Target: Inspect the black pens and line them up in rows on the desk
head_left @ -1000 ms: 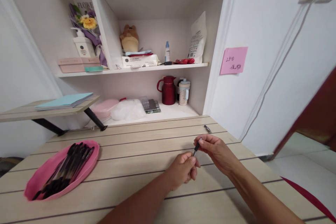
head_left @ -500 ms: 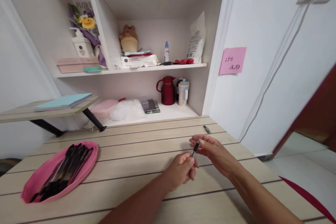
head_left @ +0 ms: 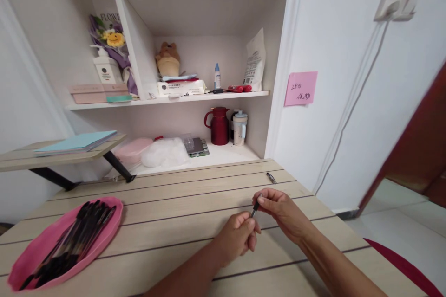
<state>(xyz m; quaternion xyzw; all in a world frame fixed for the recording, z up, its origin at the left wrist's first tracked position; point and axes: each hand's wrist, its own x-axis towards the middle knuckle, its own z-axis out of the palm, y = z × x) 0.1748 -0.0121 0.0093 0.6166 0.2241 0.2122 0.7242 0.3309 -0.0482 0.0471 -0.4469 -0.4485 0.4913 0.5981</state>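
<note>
Between my hands, above the slatted table, is a pen (head_left: 256, 206) with a black grip and its tip pointing up and away. My left hand (head_left: 241, 235) is closed around the pen's lower barrel. The fingers of my right hand (head_left: 278, 209) pinch the pen near its tip. Farther back on the table lies a dark pen cap (head_left: 271, 177), touched by neither hand. A pink oval tray (head_left: 113, 227) at the left holds several black pens (head_left: 75, 241).
A raised wooden stand (head_left: 87, 154) with blue paper (head_left: 75, 143) rises at the back left. Behind the table, the shelf (head_left: 230, 152) holds a red jug (head_left: 219, 127), a cup (head_left: 239, 130) and a plastic bag (head_left: 165, 152). A pink note (head_left: 301, 88) is on the wall.
My right fingers have closed from a loose, open curl into a pinch on the pen's tip end. The view has tilted up slightly, and my left hand keeps its hold.
</note>
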